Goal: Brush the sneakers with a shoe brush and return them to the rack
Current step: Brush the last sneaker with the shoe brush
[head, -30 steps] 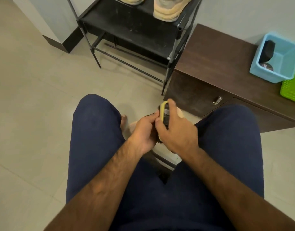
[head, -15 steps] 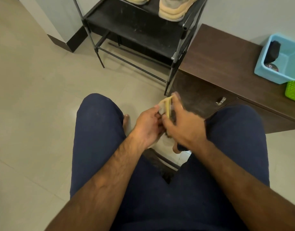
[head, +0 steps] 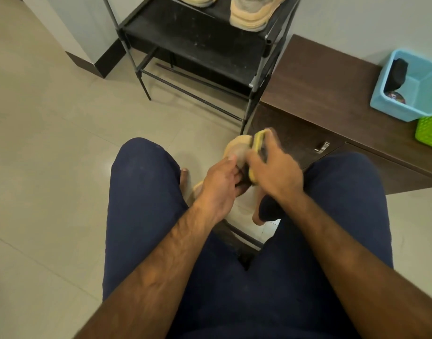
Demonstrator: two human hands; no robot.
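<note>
Compared with half a second ago, more of the beige sneaker (head: 237, 150) shows at frame centre, and the yellow shoe brush (head: 258, 141) lies against its right side. The right hand (head: 276, 172) is motion-blurred, its fingers curled round the brush. The left hand (head: 222, 189) grips the sneaker from the left, fingers wrapped underneath.

The sneaker (head: 237, 149) nearest the knees is beige-tan, and the shoe brush (head: 258, 140) against it has a yellow back and dark bristles. The pair (head: 252, 13) on the black rack (head: 197, 42) is grey-beige with cream soles. The surface (head: 320, 86) is dark brown wood grain. One basket (head: 410, 104) is light blue, the lattice basket (head: 430, 128) bright green. The trousers (head: 141, 192) are navy, the floor tiles (head: 51, 143) pale beige.
</note>
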